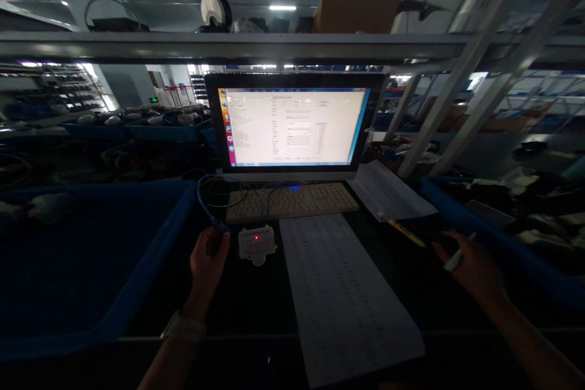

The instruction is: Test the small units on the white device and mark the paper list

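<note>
Through the head view I see a dim workshop, a long shelf [274, 47] crossing above a dark bench [237, 304] where the bright monitor [295, 128] stands at the far middle, facing the worker. The keyboard [292, 201] lies just in front of it, so I take screen and keys to be set for reading and typing together. Nearer and left of centre, the small white case [256, 244] rests on the bench, its red light facing up where I can check it easily; a cable seems to run down to it. Just left of it, the left hand [211, 256] has thumb and fingers clamped on the end of a looped blue cable [201, 195], probably to keep that end near the case. Right of the case, a long printed sheet [342, 304] slants towards me, presumably for consulting beside the screen. At far right, the right hand [470, 265] grips a pale pen [454, 260] across it, thumb and forefinger slightly apart; whether they touch anything below is too dark to tell. A yellow pen [404, 231] lies near it, and blue bins [158, 262] flank both sides, I judge for easy reach.
</note>
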Demonstrator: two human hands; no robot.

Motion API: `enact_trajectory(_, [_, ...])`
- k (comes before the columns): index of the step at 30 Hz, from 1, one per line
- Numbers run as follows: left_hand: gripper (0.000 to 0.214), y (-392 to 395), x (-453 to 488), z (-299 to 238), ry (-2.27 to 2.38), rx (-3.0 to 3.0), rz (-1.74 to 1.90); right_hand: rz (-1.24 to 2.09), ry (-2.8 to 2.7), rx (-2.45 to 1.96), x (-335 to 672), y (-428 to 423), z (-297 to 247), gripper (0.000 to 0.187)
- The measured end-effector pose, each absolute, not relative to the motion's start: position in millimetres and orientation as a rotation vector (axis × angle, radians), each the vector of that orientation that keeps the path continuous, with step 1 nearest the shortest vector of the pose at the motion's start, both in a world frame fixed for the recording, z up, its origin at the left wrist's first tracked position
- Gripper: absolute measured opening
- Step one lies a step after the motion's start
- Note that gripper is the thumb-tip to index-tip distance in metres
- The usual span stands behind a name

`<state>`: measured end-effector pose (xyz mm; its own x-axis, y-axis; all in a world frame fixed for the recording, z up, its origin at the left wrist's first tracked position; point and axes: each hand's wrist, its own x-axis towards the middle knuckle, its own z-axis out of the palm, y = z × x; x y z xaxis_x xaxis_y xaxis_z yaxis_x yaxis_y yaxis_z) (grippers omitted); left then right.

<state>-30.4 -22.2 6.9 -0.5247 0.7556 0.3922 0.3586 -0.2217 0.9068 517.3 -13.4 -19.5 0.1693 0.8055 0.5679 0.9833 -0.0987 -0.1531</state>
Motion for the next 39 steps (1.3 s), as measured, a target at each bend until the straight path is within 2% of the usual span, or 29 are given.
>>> enact_trajectory(13, [0.036,-24.1,-28.5,11.6,1.766,1.339,1.794,-0.519,-1.681,-1.917,517.5,-13.3,-21.4,0.051])
enact_trajectory(23, [0.035,-23.2,-29.0,9.3,1.736,1.336,1.788,-0.41,-1.644,-1.964,512.7,-14.6,-16.4,0.041])
enact_trajectory(29, [0.039,-22.3,-29.9,7.4,1.716,1.33,1.799,-0.412,-1.665,-1.989,511.4,-16.1,-13.7,0.045])
enact_trajectory(39, [0.04,-22.0,-29.7,5.3,1.677,1.316,1.813,-0.442,-1.652,-1.881,525.6,-8.7,-26.8,0.041])
